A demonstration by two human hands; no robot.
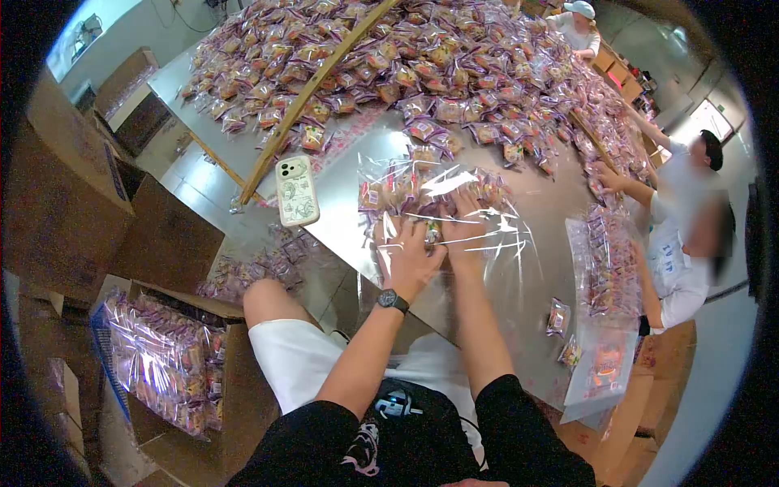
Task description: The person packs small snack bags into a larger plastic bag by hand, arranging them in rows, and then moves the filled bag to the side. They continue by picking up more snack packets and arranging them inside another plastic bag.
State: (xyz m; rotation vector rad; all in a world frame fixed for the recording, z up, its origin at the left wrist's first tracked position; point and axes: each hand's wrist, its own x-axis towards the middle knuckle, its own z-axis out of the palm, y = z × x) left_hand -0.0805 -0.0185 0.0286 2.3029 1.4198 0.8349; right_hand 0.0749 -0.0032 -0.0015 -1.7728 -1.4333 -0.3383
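Observation:
A large clear plastic bag (513, 231) lies on the metal table in front of me, with several small wrapped snack packets (398, 195) grouped at its far end. My left hand (408, 258) rests at the bag, fingers stretched forward and apart against the packets. Beside it my right hand (464, 226) reaches forward under the shiny film, its fingers extended over the packets. Glare on the plastic partly hides the fingertips. One packet shows between the two hands.
A big heap of packets (438, 65) covers the far table, crossed by a wooden strip (312, 89). A phone (297, 191) lies left. Two loose packets (557, 317) lie right, near a filled bag (610, 268). An open carton (243, 381) holds bagged packets. Co-workers sit right.

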